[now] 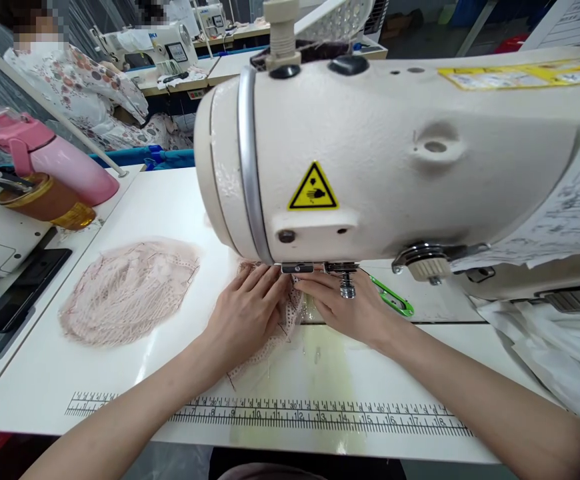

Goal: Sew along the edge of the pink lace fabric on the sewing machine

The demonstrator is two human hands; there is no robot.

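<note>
A cream sewing machine (395,153) fills the upper right, its head hanging over the white table (170,200). Under the head lies a piece of pink lace (290,313). My left hand (245,313) rests flat on the lace, fingers stretched toward the presser foot (297,269). My right hand (350,307) lies on the lace just right of the foot, fingers pointing left and pressed down on the fabric. The needle area itself is hidden behind the machine head.
A stack of pink lace pieces (130,290) lies to the left. A pink bottle (55,157) and a brown tape roll (45,200) sit at far left. Green snips (393,300) lie behind my right hand. A printed ruler (280,413) runs along the front edge. Another person (85,87) sits behind.
</note>
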